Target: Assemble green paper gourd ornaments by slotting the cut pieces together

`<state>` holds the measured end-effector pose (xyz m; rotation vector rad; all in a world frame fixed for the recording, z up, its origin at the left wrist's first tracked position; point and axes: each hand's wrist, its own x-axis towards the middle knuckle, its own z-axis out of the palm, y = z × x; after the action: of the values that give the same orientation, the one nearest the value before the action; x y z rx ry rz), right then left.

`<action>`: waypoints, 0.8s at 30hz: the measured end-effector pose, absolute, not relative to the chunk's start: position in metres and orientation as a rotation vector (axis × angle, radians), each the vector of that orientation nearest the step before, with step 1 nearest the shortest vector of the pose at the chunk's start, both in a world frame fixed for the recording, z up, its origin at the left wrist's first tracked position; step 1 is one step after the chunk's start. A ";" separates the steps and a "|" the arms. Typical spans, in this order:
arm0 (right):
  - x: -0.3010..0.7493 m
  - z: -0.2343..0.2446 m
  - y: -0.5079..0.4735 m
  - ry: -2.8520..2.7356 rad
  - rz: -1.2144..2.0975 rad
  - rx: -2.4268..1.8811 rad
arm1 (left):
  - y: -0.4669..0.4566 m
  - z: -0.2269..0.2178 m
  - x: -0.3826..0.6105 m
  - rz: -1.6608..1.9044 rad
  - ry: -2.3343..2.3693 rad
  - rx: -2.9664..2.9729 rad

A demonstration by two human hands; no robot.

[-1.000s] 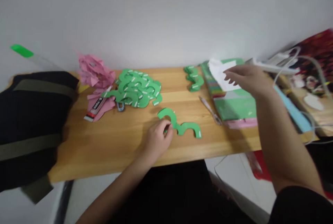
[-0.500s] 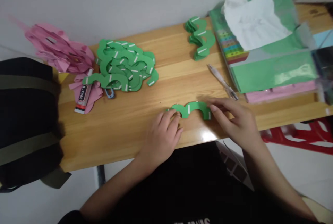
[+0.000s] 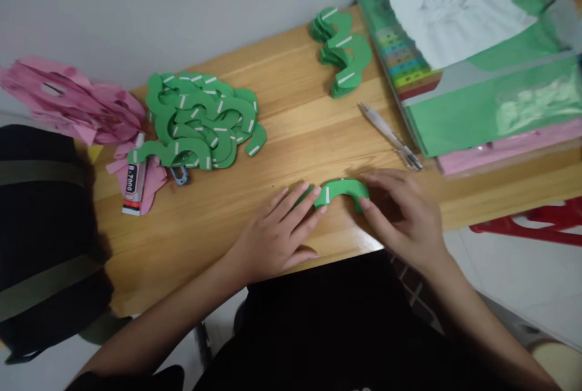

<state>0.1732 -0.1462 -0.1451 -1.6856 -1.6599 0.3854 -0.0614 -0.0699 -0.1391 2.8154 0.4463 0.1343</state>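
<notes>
A green paper strip of joined arches (image 3: 339,190) lies near the front edge of the wooden table (image 3: 291,136). My left hand (image 3: 277,232) rests flat on its left part, fingers stretched out and pressing it down. My right hand (image 3: 400,215) touches the right end of the strip with its fingertips, fingers slightly bent. A pile of green arch cut-outs with white tabs (image 3: 202,121) sits at the back left, and a smaller stack of green arches (image 3: 342,51) at the back middle.
Pink paper scraps (image 3: 68,100) and a glue tube (image 3: 131,182) lie at the left, beside a black bag (image 3: 40,233). A pen (image 3: 391,136) lies right of centre. Stacked coloured paper sheets (image 3: 482,94) with white tissue (image 3: 450,9) fill the right. Wall behind.
My right hand came from the paper stack down to the green strip. My left hand opened flat over the strip's left part. The view tilted downward.
</notes>
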 end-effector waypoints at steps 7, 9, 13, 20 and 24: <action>0.170 -0.145 -0.140 -1.901 0.252 -1.619 | -0.068 -0.141 -0.062 0.058 0.465 2.727; 0.168 -0.145 -0.139 -1.988 0.223 -1.609 | -0.068 -0.142 -0.062 0.057 0.471 2.727; 0.166 -0.144 -0.140 -2.171 0.137 -1.606 | -0.069 -0.143 -0.062 0.087 0.481 2.695; 0.166 -0.147 -0.142 -2.294 0.027 -1.631 | -0.069 -0.144 -0.062 0.101 0.487 2.699; 0.166 -0.147 -0.141 -2.269 0.078 -1.627 | -0.069 -0.143 -0.062 0.116 0.492 2.723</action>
<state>0.1665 -0.1412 -0.1474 -1.6273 -2.2686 0.0777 -0.0617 -0.0686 -0.1434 2.7231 0.4915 0.1158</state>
